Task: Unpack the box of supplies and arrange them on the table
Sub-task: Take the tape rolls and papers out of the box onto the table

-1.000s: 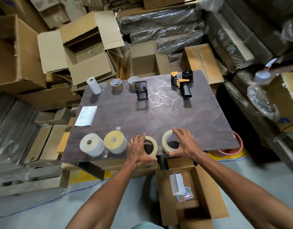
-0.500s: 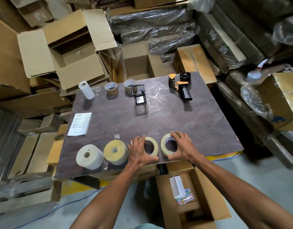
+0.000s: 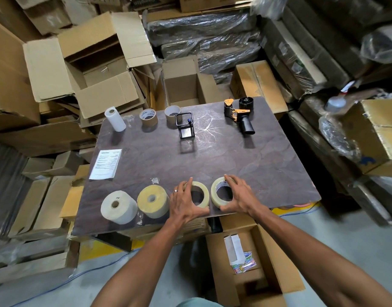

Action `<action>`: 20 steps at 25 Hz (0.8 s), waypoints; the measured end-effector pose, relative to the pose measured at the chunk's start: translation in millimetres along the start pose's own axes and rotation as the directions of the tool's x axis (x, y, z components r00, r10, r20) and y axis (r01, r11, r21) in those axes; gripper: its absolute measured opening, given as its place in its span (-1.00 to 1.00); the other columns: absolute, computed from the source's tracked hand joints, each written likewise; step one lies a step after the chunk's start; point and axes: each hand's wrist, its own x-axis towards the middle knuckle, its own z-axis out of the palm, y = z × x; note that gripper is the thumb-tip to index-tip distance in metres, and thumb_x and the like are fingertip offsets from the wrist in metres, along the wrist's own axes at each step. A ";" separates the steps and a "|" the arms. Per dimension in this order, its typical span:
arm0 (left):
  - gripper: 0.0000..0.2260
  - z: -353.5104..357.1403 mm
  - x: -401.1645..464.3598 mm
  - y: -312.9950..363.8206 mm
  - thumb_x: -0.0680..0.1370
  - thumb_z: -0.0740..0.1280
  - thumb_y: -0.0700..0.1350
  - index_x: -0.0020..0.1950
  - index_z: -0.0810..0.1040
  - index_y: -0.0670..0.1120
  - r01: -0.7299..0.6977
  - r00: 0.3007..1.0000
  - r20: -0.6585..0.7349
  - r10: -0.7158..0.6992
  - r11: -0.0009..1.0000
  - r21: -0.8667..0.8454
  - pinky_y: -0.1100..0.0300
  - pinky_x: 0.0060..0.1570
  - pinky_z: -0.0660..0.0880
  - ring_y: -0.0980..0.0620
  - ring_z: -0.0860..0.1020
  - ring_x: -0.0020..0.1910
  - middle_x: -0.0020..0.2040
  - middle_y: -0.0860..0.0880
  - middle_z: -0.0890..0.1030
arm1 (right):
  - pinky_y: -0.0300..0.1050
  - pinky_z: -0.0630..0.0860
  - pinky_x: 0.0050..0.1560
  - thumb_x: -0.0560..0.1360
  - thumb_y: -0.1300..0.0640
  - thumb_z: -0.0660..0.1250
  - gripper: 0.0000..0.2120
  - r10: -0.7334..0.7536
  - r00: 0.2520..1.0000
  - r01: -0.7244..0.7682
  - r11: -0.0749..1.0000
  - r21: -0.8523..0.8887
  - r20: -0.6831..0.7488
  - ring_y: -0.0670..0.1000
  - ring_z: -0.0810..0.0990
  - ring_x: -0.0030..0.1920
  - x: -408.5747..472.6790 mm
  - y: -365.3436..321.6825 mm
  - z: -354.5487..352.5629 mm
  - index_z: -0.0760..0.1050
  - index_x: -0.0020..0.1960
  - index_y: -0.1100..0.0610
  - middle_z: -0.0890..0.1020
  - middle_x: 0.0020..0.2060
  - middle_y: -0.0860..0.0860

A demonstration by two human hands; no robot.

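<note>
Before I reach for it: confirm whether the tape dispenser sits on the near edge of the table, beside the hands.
No, the tape dispenser lies at the far right of the table, well away from both hands at the near edge.

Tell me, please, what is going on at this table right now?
A person is laying out packing supplies on the dark wood-grain table. The left hand grips one clear tape roll with a wide core, the right hand grips a second clear roll, and the two rolls sit side by side near the front edge. An open cardboard box below the table has some items inside it.
</note>
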 end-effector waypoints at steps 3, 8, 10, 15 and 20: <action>0.13 -2.4 -5.2 4.7 0.14 0.34 0.47 0.60 0.15 -0.02 0.019 1.000 0.002 -0.019 1.000 -0.016 -0.03 0.37 0.38 -0.12 0.36 0.41 0.49 -0.05 0.32 | 0.10 0.22 0.51 0.18 -0.27 0.51 0.19 0.010 1.000 -0.010 0.999 0.030 0.024 0.16 0.15 0.55 -2.8 0.7 -2.1 0.01 0.62 0.10 0.14 0.57 0.11; -0.03 -0.5 -19.6 10.2 0.25 0.35 0.40 0.56 0.24 -0.03 0.033 0.996 -0.078 -0.035 0.999 -0.026 -0.04 0.35 0.38 -0.12 0.35 0.43 0.49 -0.10 0.32 | 0.07 0.23 0.52 0.10 -0.43 0.45 0.33 0.064 0.998 -0.067 0.987 0.144 0.029 0.13 0.17 0.54 -19.0 15.9 -2.6 -0.10 0.63 0.07 0.16 0.56 0.09; -0.13 1.4 -27.0 13.1 0.29 0.39 0.33 0.51 0.30 -0.03 0.028 0.989 -0.143 -0.032 0.999 -0.027 -0.04 0.31 0.43 -0.12 0.37 0.39 0.44 -0.11 0.36 | 0.06 0.20 0.53 0.14 -0.41 0.50 0.34 0.061 0.998 -0.066 0.980 0.189 0.033 0.14 0.15 0.54 -31.2 24.1 -3.6 -0.16 0.63 0.06 0.16 0.56 0.08; -0.36 11.0 -64.8 28.9 0.33 0.38 0.16 0.40 0.42 0.03 0.028 0.971 -0.238 -0.022 0.999 0.020 0.01 0.21 0.48 -0.06 0.42 0.23 0.28 -0.02 0.46 | 0.03 0.17 0.55 0.20 -0.41 0.51 0.32 0.079 0.996 -0.085 0.973 0.215 0.037 0.13 0.11 0.58 -67.2 46.8 -0.9 -0.21 0.63 0.03 0.09 0.60 0.11; -0.43 35.6 -117.7 62.6 0.38 0.37 0.13 0.36 0.44 0.00 0.091 0.972 -0.219 -0.085 0.996 0.018 0.05 0.10 0.54 -0.06 0.46 0.14 0.20 -0.03 0.47 | 0.01 0.18 0.55 0.22 -0.42 0.50 0.29 0.035 0.999 -0.043 0.974 0.223 0.040 0.10 0.10 0.59 -109.9 71.4 1.3 -0.17 0.64 0.05 0.08 0.61 0.10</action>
